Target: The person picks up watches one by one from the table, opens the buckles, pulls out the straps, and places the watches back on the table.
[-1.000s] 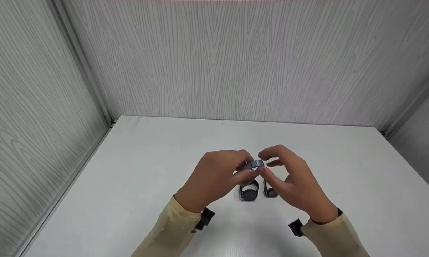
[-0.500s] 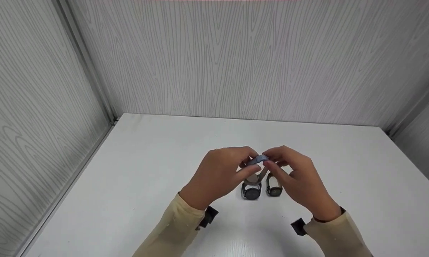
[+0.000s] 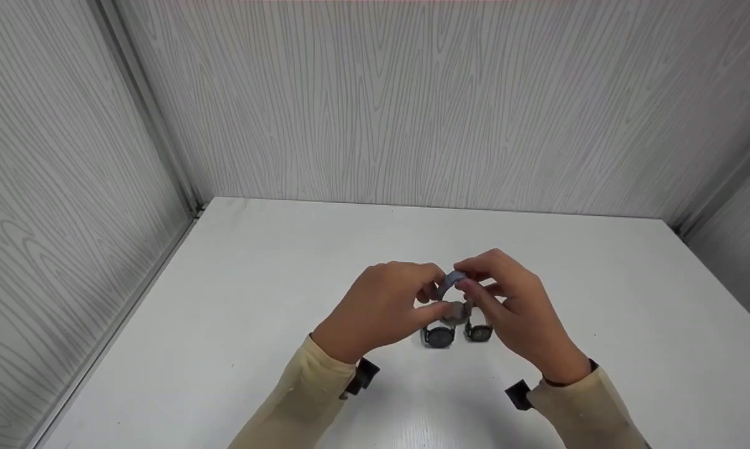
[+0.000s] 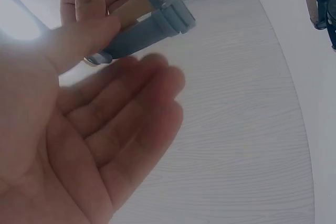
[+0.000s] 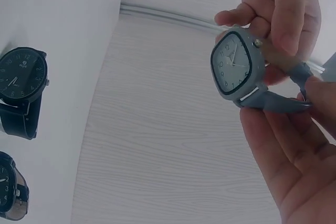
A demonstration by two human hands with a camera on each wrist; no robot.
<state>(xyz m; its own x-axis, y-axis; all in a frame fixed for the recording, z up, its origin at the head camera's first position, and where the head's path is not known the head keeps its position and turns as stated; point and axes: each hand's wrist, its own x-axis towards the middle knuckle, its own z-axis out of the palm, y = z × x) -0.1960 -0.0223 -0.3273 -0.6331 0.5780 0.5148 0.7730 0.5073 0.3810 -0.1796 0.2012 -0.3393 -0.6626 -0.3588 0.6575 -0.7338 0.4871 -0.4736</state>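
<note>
Both hands hold a blue-grey wristwatch (image 3: 451, 280) above the table. Its rounded square dial (image 5: 232, 64) shows in the right wrist view, and its strap (image 4: 142, 38) is bent into a loop. My left hand (image 3: 384, 308) has its thumb and fingers around one side of the watch, by the case. From the other side, my right hand (image 3: 515, 308) pinches the strap between thumb and index finger. Where the strap ends meet is partly hidden by fingers. Below the hands, a round black watch (image 3: 439, 337) and another dark watch (image 3: 478, 332) stand on the table.
The white tabletop (image 3: 275, 280) lies under the hands. Wood-grain panels (image 3: 375, 106) rise at the back and sides. A small black block (image 3: 363, 375) sits at the left wrist and another black block (image 3: 519, 395) at the right wrist.
The right index finger has closed from a spread position onto the strap. The watch has turned, so its strap arches upward and its case shows below. The left hand has barely shifted.
</note>
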